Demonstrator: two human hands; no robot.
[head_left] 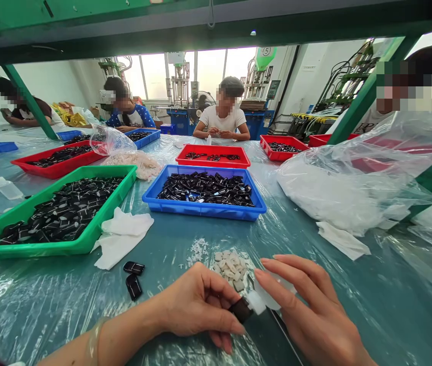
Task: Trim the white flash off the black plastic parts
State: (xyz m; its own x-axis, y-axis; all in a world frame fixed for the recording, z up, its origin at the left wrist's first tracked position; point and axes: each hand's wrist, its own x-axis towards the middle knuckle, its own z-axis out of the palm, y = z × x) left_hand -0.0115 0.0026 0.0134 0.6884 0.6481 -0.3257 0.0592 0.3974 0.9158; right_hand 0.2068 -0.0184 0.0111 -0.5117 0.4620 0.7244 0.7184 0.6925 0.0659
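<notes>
My left hand [200, 305] pinches a small black plastic piece [241, 310] between thumb and fingers. My right hand [311, 305] curves its fingers around a small translucent white squeeze bottle [274, 291], partly hidden behind them. The bottle's white cap end [256, 302] points left and meets the black piece; whether they touch is unclear. Just beyond my hands lies a pile of flat off-white pieces [232, 268], with a heap of tiny white bits [198, 251] beside it. Left of my left hand, two black pieces [134, 286] rest on the plastic-covered table.
A green tray [86, 246] and a blue tray [200, 207] hold many black pieces. White cloths [122, 239] and a clear bag of white material [345, 188] lie around. Red trays [214, 160] stand farther back, where several people sit. A green beam [216, 30] crosses overhead.
</notes>
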